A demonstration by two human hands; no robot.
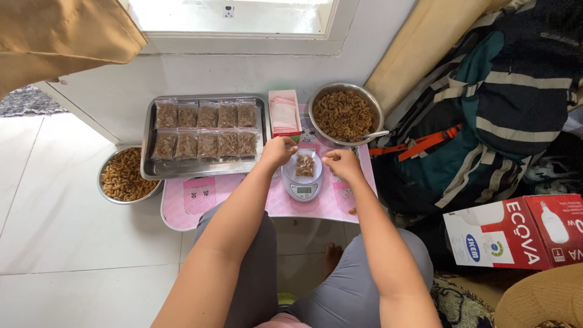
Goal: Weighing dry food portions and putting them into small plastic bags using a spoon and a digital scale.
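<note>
My left hand (278, 150) and my right hand (342, 163) sit on either side of a small clear bag (305, 165) partly filled with brown macaroni-shaped snacks. The bag stands on a little digital kitchen scale (303, 185), which rests on a low pink table (182, 212) in front of my knees. Both hands are curled, fingertips pinched close by the bag's upper edges; I cannot tell whether they actually grip the plastic or only touch it.

Just beyond my right hand, a round steel bowl (346, 114) is heaped with the same brown snacks, a spoon handle (378, 134) poking over its rim. Beside the bowl lies a pack of empty clear bags (284, 113) with a red edge. To the left, a steel tray (204, 170) holds ten filled bags (206, 130) in two rows of five. A second steel bowl (124, 176), on the floor by the tray, holds paler, curlier snacks.
</note>
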